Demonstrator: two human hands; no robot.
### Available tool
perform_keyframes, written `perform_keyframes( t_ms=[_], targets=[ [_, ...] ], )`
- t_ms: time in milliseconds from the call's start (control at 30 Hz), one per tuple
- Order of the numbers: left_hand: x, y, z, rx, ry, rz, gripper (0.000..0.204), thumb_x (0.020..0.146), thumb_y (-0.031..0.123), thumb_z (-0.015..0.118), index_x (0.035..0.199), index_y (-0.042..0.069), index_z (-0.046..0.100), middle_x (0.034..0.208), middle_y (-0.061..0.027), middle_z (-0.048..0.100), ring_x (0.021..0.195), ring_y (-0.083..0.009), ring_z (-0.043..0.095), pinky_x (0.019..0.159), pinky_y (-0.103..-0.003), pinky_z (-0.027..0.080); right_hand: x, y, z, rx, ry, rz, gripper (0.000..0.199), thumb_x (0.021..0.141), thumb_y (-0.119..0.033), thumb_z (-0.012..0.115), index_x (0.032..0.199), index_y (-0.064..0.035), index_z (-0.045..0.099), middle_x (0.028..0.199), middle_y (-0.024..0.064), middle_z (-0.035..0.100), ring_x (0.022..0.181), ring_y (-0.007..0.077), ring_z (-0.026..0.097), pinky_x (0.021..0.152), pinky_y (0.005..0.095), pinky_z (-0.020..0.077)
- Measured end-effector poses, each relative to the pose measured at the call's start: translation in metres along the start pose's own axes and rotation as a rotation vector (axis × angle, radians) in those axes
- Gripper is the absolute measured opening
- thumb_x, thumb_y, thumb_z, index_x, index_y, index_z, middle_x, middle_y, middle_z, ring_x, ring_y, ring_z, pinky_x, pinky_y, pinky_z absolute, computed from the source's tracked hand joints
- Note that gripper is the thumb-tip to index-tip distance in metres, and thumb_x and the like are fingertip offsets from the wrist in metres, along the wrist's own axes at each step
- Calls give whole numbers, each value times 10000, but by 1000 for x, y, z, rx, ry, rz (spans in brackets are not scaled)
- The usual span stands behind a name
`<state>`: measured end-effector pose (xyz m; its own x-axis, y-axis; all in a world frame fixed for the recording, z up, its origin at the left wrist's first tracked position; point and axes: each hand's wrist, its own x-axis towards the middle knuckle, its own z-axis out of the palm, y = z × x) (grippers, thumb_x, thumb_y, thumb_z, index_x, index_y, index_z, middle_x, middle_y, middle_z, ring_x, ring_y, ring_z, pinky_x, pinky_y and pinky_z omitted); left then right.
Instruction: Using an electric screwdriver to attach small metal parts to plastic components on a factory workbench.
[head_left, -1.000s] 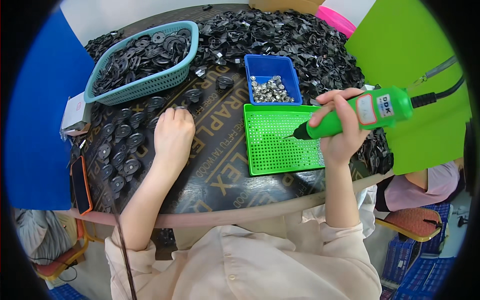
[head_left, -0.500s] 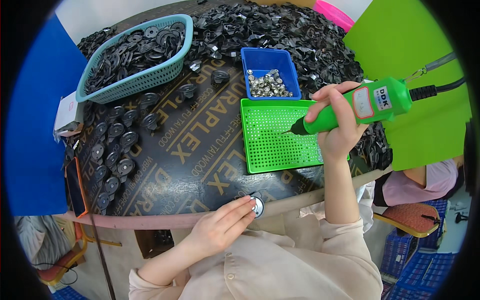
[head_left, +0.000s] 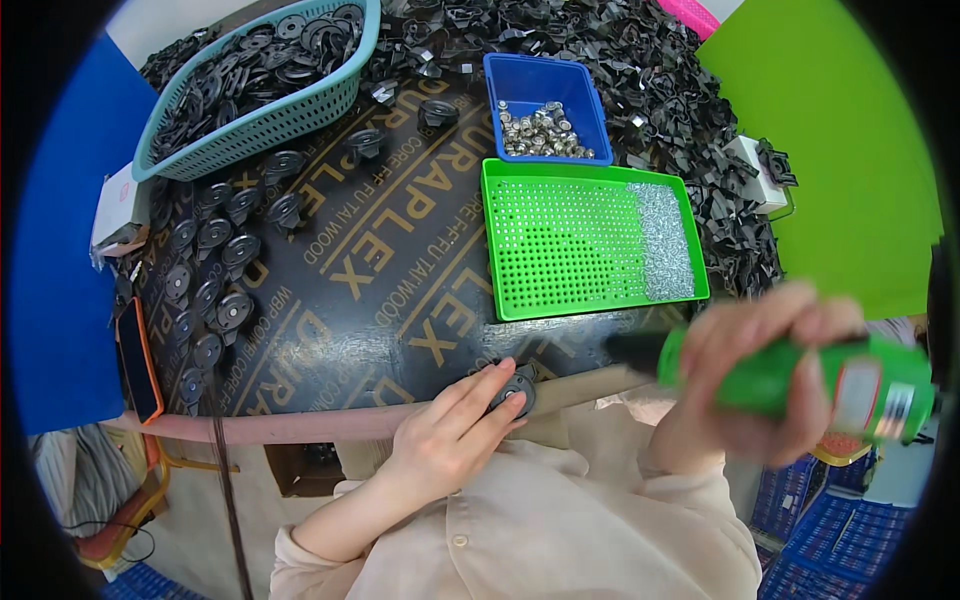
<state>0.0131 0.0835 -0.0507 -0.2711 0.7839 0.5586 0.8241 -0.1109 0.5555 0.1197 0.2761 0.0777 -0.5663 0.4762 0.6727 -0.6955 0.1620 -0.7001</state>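
Note:
At the front edge of the table, my left hand (head_left: pixel 445 440) holds a round black plastic part (head_left: pixel 524 384) under its fingertips. The fingers partly cover the part, which has a raised disc and a tab sticking out. My right hand (head_left: pixel 750 375) is wrapped round a green electric screwdriver (head_left: pixel 885 385), blurred by motion. Its dark tip section (head_left: pixel 635 350) points left, just in front of a green perforated tray (head_left: pixel 550 235). Small silver screws (head_left: pixel 662 240) fill the tray's right end. The bit itself is too smeared to make out.
Behind the tray stands a blue bin (head_left: pixel 530 78) of round metal pieces (head_left: pixel 545 130). A teal basket (head_left: pixel 275 128) heaped with black discs is at far left, assembled parts (head_left: pixel 235 312) in front. Black parts (head_left: pixel 660 90) pile up behind. A phone (head_left: pixel 140 358) lies at the left edge.
My right hand has swung the screwdriver from over the tray down and to the right, uncovering the screws. My left fingers have spread a little on the black part. The whole view has shifted slightly.

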Motion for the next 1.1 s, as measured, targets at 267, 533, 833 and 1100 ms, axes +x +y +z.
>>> perform_keyframes(
  t_ms=[267,533,833,1100],
  targets=[
    [0,0,1,14,-1,-3,367,623,74,845,961,21,711,1198,-202,650,860,-267,670,703,-308,573,-41,2,17,7,-22,224,288,885,18,607,1101,11,416,988,272,604,708,258,652,640,356,577],
    [-2,1,1,135,20,59,296,730,118,769,999,19,697,1184,-162,662,922,-234,683,728,-286,581,-32,9,21,-157,-314,109,251,908,-33,566,1089,-15,394,891,225,619,564,268,627,514,396,544],
    [1,1,5,52,55,44,316,652,70,828,941,27,709,1149,-199,669,816,-250,674,671,-294,578,7,17,3,-11,157,59,181,933,-111,592,1036,8,503,957,227,630,666,276,677,615,364,565],
    [-1,-1,7,44,68,45,368,622,53,849,956,31,697,1140,-201,673,816,-250,675,662,-291,575,47,90,-29,-399,178,-135,93,905,-46,568,927,44,574,881,199,657,502,214,642,530,305,513]
  ],
)
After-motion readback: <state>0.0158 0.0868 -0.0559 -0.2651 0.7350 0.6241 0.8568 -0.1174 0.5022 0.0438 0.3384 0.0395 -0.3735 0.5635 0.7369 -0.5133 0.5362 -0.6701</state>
